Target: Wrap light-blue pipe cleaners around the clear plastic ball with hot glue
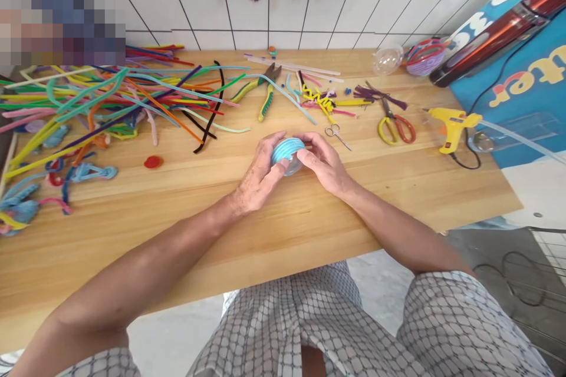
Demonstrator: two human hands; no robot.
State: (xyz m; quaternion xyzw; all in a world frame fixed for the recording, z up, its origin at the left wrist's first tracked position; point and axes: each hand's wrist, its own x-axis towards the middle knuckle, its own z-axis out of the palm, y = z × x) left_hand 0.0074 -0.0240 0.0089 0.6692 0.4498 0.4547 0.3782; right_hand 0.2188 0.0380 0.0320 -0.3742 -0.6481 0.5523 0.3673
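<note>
Between my two hands, over the middle of the wooden table, is a clear plastic ball [292, 166] partly wrapped in light blue pipe cleaner [287, 148]. My left hand [262, 172] curls around its left side, thumb along the lower front. From the right, my right hand [326, 164] grips it, with thumb and fingers pressed near the edge of the blue coil. The far underside of the ball is hidden by my fingers. Small silver scissors [338, 135] lie just beyond my right hand.
A heap of coloured pipe cleaners [110, 100] covers the back left. Pliers [265, 91], red-and-yellow scissors [395, 126] and a yellow glue gun [448, 128] lie along the back and right. A red cap [152, 162] sits at left, a purple-wrapped ball [425, 58] at back right.
</note>
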